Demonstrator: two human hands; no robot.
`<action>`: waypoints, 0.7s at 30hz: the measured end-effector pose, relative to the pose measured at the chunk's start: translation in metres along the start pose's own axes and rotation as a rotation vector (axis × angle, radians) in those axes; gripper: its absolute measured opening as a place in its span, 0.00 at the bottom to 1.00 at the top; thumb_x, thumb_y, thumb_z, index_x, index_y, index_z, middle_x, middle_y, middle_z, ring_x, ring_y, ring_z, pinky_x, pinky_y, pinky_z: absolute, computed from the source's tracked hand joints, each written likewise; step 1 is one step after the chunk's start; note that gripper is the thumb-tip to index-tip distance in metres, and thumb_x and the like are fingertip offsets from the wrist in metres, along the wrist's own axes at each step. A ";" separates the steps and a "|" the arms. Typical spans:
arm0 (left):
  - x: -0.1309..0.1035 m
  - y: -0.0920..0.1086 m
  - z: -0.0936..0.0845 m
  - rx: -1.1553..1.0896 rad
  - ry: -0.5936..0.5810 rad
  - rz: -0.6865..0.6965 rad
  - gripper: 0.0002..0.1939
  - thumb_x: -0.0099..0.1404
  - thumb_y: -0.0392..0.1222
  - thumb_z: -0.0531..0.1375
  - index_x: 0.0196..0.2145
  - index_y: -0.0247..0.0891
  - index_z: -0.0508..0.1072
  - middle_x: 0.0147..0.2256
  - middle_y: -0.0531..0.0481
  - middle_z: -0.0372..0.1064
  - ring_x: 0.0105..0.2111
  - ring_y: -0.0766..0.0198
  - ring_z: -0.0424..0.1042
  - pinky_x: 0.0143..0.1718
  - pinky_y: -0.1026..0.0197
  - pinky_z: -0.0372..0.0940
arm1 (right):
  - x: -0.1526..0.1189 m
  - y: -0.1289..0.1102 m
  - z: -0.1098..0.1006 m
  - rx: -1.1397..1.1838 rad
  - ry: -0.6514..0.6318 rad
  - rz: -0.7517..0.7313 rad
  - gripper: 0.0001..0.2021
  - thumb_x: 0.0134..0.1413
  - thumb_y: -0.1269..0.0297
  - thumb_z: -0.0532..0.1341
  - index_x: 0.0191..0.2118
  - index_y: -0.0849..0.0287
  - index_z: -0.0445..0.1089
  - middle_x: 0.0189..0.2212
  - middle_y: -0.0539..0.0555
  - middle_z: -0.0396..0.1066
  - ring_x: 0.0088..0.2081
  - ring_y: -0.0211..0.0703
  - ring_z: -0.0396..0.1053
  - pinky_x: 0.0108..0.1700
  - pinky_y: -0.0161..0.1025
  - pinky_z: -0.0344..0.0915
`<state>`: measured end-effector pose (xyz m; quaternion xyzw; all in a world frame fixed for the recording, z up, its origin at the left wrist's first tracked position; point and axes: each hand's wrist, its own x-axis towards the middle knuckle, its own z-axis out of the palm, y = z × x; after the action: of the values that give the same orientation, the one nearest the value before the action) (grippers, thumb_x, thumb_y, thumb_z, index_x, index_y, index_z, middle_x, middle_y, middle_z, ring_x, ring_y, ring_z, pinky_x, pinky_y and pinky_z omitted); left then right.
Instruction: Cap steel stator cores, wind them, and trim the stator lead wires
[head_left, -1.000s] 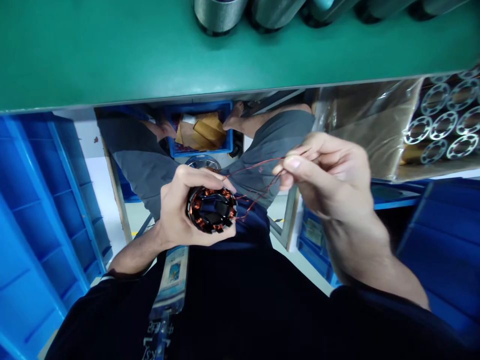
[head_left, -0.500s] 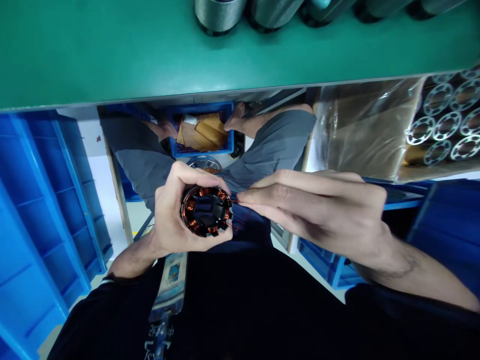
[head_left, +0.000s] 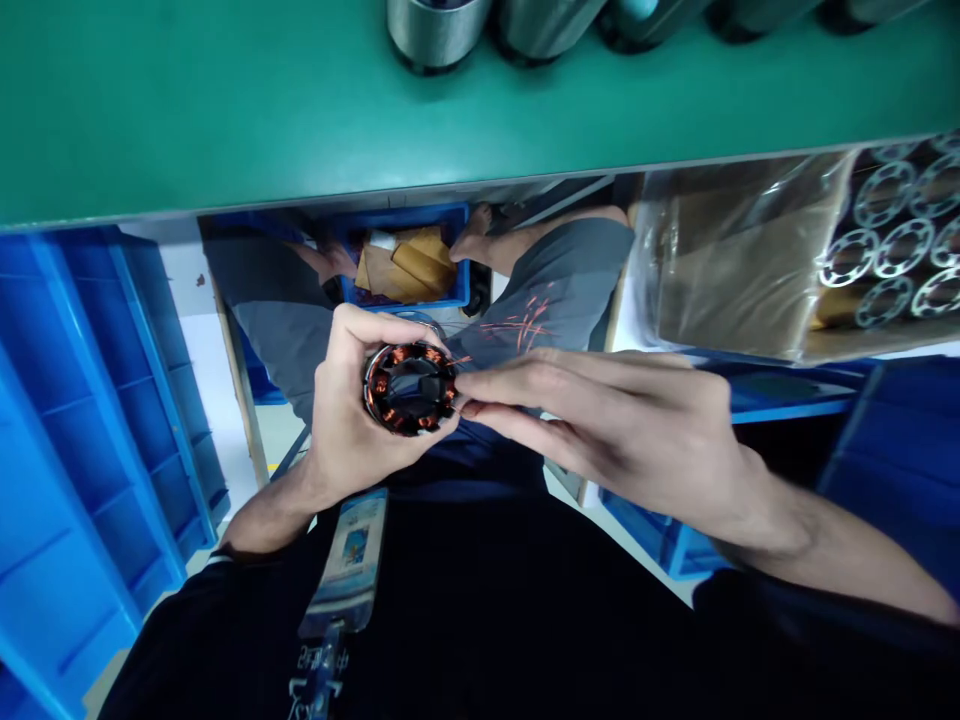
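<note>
My left hand [head_left: 341, 415] is wrapped round a motor stator [head_left: 373, 405], a dark ring with copper windings inside, its open end facing up. My right hand [head_left: 600, 420] comes in from the right, its thumb and fingertips closed together at the stator's right rim. They pinch a thin copper wire at that edge, though the pinched part is mostly hidden. Loose copper wire ends [head_left: 529, 325] stick out beyond the rim and show bright orange over the grey trouser leg.
Metal cylinders [head_left: 439, 30] stand along the back of the green bench [head_left: 225, 110]. At right, a box lined with clear plastic [head_left: 742, 260] holds several slotted metal rings [head_left: 904, 248]. Blue bins [head_left: 97, 430] stack at left. A blue crate [head_left: 405, 215] with cardboard sits on the floor between the feet.
My right hand has moved left, from holding the wire out from the stator to right at its rim. The stator has risen slightly in view, and orange wire ends now show over the leg.
</note>
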<state>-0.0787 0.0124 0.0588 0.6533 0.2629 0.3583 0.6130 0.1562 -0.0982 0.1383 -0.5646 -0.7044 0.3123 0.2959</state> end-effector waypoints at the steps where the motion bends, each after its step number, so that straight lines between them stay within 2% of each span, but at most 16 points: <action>1: 0.001 0.002 0.000 -0.014 -0.037 0.002 0.38 0.58 0.37 0.87 0.59 0.44 0.74 0.49 0.49 0.84 0.47 0.57 0.88 0.49 0.57 0.84 | 0.001 0.007 0.006 -0.021 0.022 -0.023 0.11 0.79 0.71 0.71 0.59 0.53 0.84 0.52 0.52 0.90 0.50 0.42 0.90 0.57 0.36 0.86; 3: 0.000 0.001 0.003 -0.040 -0.046 0.049 0.39 0.56 0.41 0.88 0.58 0.42 0.75 0.47 0.48 0.84 0.44 0.57 0.88 0.46 0.58 0.84 | 0.004 0.024 0.018 -0.042 0.066 -0.070 0.07 0.77 0.73 0.71 0.53 0.55 0.84 0.47 0.52 0.90 0.45 0.40 0.90 0.53 0.33 0.85; 5: -0.003 -0.006 0.006 -0.006 0.025 0.087 0.35 0.57 0.43 0.87 0.56 0.41 0.76 0.44 0.49 0.83 0.41 0.59 0.88 0.44 0.58 0.84 | 0.005 0.040 0.026 -0.003 0.083 -0.086 0.05 0.77 0.73 0.71 0.48 0.55 0.85 0.44 0.52 0.90 0.42 0.39 0.89 0.49 0.33 0.84; 8: -0.008 -0.020 0.006 0.212 0.130 0.069 0.29 0.61 0.42 0.82 0.54 0.43 0.75 0.44 0.52 0.84 0.40 0.60 0.89 0.43 0.59 0.83 | 0.003 0.045 0.023 0.055 0.037 0.026 0.07 0.79 0.71 0.69 0.46 0.54 0.86 0.45 0.53 0.90 0.44 0.43 0.89 0.47 0.36 0.83; 10: -0.010 -0.027 0.003 0.378 0.138 0.079 0.28 0.62 0.43 0.80 0.55 0.44 0.74 0.45 0.52 0.84 0.42 0.59 0.90 0.45 0.58 0.83 | 0.002 0.032 0.014 0.052 0.083 0.141 0.08 0.76 0.70 0.72 0.53 0.52 0.87 0.53 0.55 0.89 0.49 0.46 0.89 0.49 0.37 0.85; 12: -0.010 -0.028 0.000 0.505 0.110 0.155 0.27 0.63 0.43 0.79 0.55 0.44 0.75 0.46 0.51 0.85 0.45 0.57 0.89 0.47 0.56 0.83 | 0.002 0.015 0.007 0.062 0.128 0.196 0.21 0.76 0.70 0.72 0.68 0.51 0.83 0.66 0.58 0.84 0.58 0.49 0.88 0.57 0.40 0.86; 14: -0.010 -0.024 -0.002 0.582 0.051 0.239 0.27 0.64 0.43 0.79 0.56 0.45 0.75 0.48 0.48 0.84 0.47 0.55 0.87 0.47 0.53 0.82 | 0.007 0.004 0.009 0.092 0.054 0.185 0.30 0.80 0.69 0.65 0.82 0.52 0.68 0.78 0.60 0.74 0.70 0.53 0.82 0.69 0.46 0.83; 16: -0.009 -0.018 -0.001 0.610 -0.006 0.295 0.27 0.64 0.44 0.80 0.57 0.45 0.76 0.49 0.45 0.84 0.48 0.54 0.85 0.46 0.53 0.81 | 0.014 0.004 0.018 0.137 -0.069 0.153 0.33 0.84 0.68 0.56 0.87 0.57 0.56 0.82 0.63 0.68 0.77 0.56 0.75 0.75 0.54 0.79; 18: -0.009 -0.011 0.001 0.599 -0.051 0.312 0.27 0.65 0.44 0.79 0.57 0.44 0.76 0.49 0.44 0.83 0.47 0.54 0.84 0.44 0.54 0.81 | 0.021 0.010 0.028 0.184 -0.145 0.178 0.32 0.85 0.68 0.51 0.87 0.60 0.53 0.75 0.65 0.76 0.70 0.54 0.81 0.70 0.54 0.82; 20: -0.008 -0.004 0.002 0.556 -0.071 0.311 0.26 0.64 0.44 0.79 0.56 0.44 0.77 0.46 0.46 0.83 0.45 0.55 0.84 0.43 0.55 0.80 | 0.026 0.017 0.031 0.205 -0.183 0.216 0.26 0.86 0.66 0.51 0.81 0.63 0.59 0.59 0.63 0.85 0.54 0.50 0.87 0.59 0.49 0.84; 21: -0.007 -0.001 0.002 0.520 -0.073 0.305 0.26 0.64 0.44 0.79 0.56 0.44 0.77 0.45 0.47 0.83 0.44 0.56 0.84 0.42 0.56 0.80 | 0.027 0.018 0.029 0.200 -0.197 0.223 0.20 0.87 0.65 0.51 0.74 0.63 0.65 0.50 0.59 0.85 0.47 0.47 0.86 0.54 0.46 0.82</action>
<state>-0.0809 0.0058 0.0567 0.8328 0.2225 0.3429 0.3734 0.1401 -0.0715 0.1075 -0.5735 -0.6284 0.4655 0.2438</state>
